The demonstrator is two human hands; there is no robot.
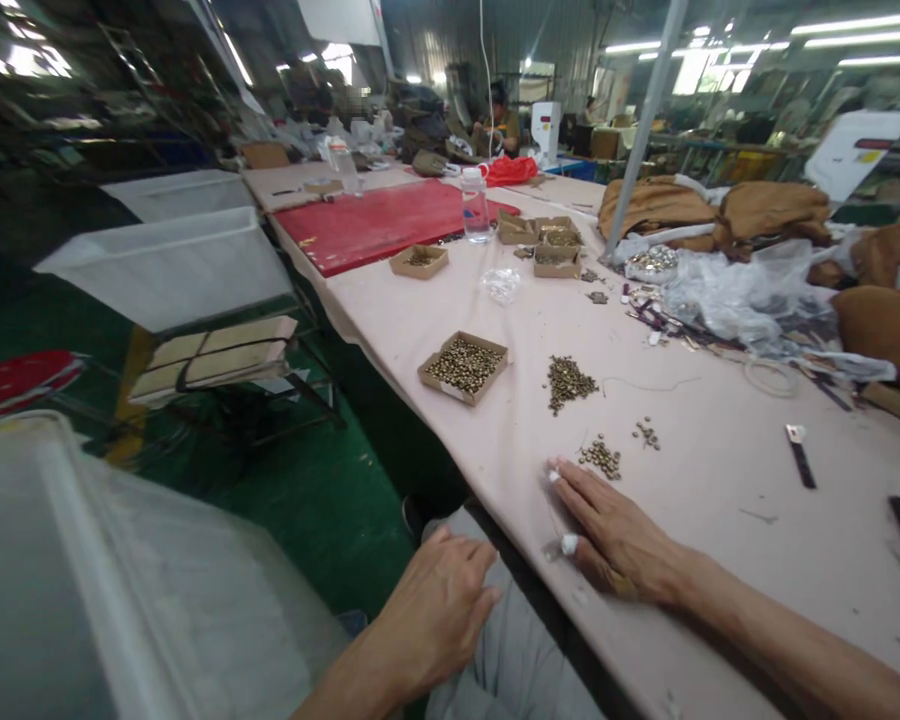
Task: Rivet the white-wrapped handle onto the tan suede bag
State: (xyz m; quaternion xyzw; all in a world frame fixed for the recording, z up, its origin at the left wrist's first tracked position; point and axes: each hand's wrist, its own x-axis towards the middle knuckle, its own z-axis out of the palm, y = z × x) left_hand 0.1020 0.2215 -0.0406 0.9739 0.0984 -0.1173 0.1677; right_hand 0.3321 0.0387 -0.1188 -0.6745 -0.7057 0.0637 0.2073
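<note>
My right hand (pixel 619 535) lies flat on the pale table, thumb apart from the fingers, with white wraps on the thumb and a fingertip. A small greyish piece (pixel 552 550) sits by the thumb tip; its kind is unclear. Just past the fingers is a small cluster of brass-coloured metal studs (pixel 602 457), with a few more studs (pixel 647 434) to the right and a larger pile (pixel 568 384) behind. Over my lap, my left hand (pixel 442 600) is curled closed beside the table edge; its palm side is hidden.
A cardboard tray of studs (pixel 463 368) stands near the table's left edge. Farther back are small boxes (pixel 557 262), a bottle (pixel 475 205) and a red sheet (pixel 390 222). A dark-handled tool (pixel 801 458) lies right. White bins (pixel 172 265) flank the floor at left.
</note>
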